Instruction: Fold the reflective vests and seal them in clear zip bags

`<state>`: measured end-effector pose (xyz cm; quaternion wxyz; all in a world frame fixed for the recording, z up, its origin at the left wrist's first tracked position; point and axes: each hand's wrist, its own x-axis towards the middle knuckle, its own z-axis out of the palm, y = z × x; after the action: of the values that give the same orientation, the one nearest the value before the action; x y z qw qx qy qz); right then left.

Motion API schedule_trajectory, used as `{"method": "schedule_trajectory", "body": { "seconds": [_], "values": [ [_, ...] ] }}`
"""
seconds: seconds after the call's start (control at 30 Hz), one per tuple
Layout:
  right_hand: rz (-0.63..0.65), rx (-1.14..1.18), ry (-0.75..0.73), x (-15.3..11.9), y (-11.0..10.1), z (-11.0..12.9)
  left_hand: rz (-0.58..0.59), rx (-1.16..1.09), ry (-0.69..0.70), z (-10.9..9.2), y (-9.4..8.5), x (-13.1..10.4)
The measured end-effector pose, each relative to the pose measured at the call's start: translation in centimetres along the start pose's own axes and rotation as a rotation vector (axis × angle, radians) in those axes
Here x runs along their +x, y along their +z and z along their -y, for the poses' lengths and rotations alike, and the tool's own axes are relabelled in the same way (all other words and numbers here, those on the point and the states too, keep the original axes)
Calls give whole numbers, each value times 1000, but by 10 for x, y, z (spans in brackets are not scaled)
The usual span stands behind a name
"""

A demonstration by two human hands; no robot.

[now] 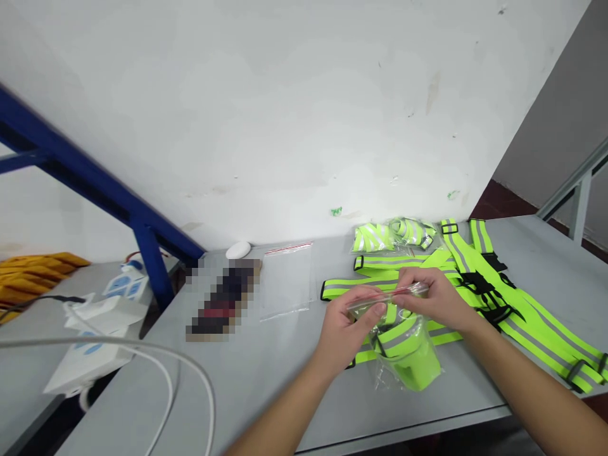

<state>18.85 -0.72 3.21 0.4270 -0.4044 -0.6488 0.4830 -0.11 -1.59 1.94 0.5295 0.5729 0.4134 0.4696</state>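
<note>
Both hands pinch the red-striped top edge of a clear zip bag point(403, 354) that holds a folded neon-yellow reflective strap. My left hand point(349, 323) grips the left part of the seal, thumb on the near side. On the right part of the same seal, my right hand point(434, 297) is closed, close to the left one. Beneath and to the right of the bag, loose reflective straps point(513, 297) with black buckles spread over the grey table point(285, 361). Against the wall lie two packed bags of straps point(375, 237).
A flat clear zip bag point(287, 278) lies left of my hands, near a white oval object point(238, 249) and a pixelated item point(223, 301). White power strips point(102, 342), a looping cable point(204, 380) and a blue metal frame point(152, 259) are at left.
</note>
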Motion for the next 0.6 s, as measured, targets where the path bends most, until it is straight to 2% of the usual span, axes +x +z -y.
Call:
{"method": "schedule_trajectory", "body": {
  "seconds": [0.3,0.43,0.6],
  "values": [
    [-12,-58,45,1,8,3,-25,3,-14,4,2,1],
    [-38,-102,66,3,8,4,-1,44,-30,4,2,3],
    [18,-83,145,6,6,-3,42,72,19,2,0,3]
  ]
}}
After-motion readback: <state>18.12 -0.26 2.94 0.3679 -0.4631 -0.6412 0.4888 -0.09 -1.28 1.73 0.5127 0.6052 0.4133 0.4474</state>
